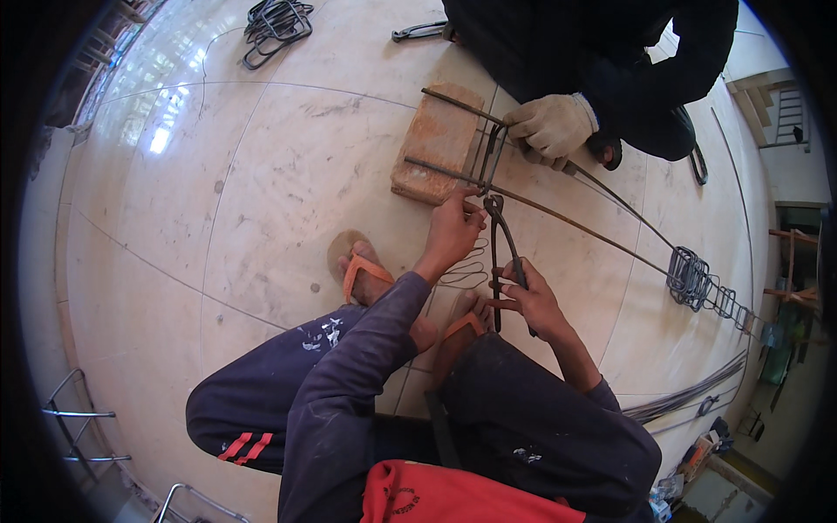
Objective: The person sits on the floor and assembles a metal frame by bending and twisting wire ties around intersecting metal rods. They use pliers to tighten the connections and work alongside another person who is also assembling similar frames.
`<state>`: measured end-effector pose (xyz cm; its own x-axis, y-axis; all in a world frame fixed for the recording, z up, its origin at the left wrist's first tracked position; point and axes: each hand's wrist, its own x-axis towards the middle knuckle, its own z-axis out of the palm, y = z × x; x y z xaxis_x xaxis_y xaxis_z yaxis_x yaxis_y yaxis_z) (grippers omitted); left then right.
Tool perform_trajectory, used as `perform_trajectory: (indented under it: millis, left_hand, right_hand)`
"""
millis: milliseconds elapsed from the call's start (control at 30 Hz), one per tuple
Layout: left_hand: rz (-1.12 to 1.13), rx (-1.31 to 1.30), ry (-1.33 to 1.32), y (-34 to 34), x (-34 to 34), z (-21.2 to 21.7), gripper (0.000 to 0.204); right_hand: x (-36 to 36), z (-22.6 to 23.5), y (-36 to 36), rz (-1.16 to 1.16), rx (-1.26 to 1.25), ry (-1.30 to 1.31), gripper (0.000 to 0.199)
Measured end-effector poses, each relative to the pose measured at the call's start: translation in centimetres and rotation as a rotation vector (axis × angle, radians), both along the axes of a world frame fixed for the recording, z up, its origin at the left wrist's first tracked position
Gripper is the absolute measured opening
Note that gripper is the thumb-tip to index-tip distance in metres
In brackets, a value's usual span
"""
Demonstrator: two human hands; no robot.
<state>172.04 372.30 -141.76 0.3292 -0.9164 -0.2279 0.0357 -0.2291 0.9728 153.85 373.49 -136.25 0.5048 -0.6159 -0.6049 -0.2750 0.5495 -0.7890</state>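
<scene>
My right hand [534, 302] is closed around the handles of dark end-cutting pincers [496, 240], handles slightly apart. Their jaws meet the near corner of a bent steel stirrup [497, 166], beside a long reinforcing bar [575, 220]. At that same corner, the fingers of my left hand [452, 228] are pinched together; what lies between them is too small to make out. Across from me, another person's gloved hand [551, 125] is at the stirrup's far side, near a second bar [462, 103]. Both bar ends rest over an orange-brown block [432, 139].
Loops of thin wire [466, 272] lie on the tiled floor by my foot. Down the bars hangs a bunch of stirrups [689, 279]. More stirrups [277, 30] are piled at far left, another tool [418, 32] lies near the other person, and long rods [689, 394] lie at right.
</scene>
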Motion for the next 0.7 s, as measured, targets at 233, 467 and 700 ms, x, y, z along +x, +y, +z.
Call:
perform_trajectory:
  millis: [233,467,700]
  left_hand:
    - [-0.030,0.065,-0.004,0.3,0.2,0.7,0.032]
    - [-0.066,0.054,-0.106,0.4,0.5,0.0,0.042]
    - [-0.074,0.027,-0.225,0.3,0.3,-0.4,0.038]
  right_hand:
    - [0.3,0.7,-1.0,0.115,-0.123,0.154,0.014]
    - [1.8,2.4,-1.2,0.043,0.008,0.165,0.013]
    - [2.7,3.7,-1.9,0.152,-0.090,0.332,0.011]
